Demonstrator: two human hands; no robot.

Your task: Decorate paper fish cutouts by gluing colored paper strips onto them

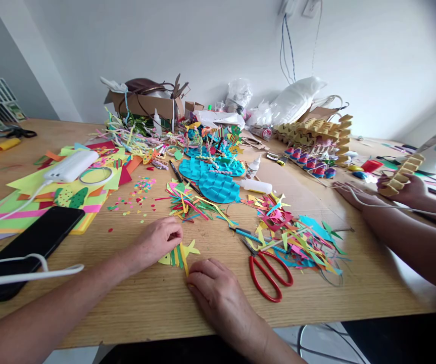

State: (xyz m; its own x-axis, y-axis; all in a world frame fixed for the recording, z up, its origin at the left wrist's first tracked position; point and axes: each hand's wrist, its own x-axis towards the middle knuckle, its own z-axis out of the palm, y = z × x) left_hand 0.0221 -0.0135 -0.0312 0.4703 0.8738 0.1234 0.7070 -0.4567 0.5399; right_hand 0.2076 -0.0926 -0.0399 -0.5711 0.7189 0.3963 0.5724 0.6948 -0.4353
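A narrow yellow paper strip (184, 259) runs between my two hands over a yellow paper fish (192, 248) with green stripes, lying on the table. My left hand (160, 238) is closed in a pinch at the strip's upper end and partly covers the fish. At the lower end, the curled fingers of my right hand (218, 287) are closed on the strip, close to the tabletop. Red-handled scissors (269, 275) lie to the right of my right hand. Beyond my hands is a heap of coloured paper strips (189, 199).
Paper scraps (301, 237) and a blue pen (257, 237) lie beyond the scissors. Blue egg-carton bases (218, 184) stand mid-table near a glue bottle (253, 167). On the left are a black phone (32, 247) and a white power bank (71, 166). Another person's hand (407, 187) holds an egg-carton piece (403, 174).
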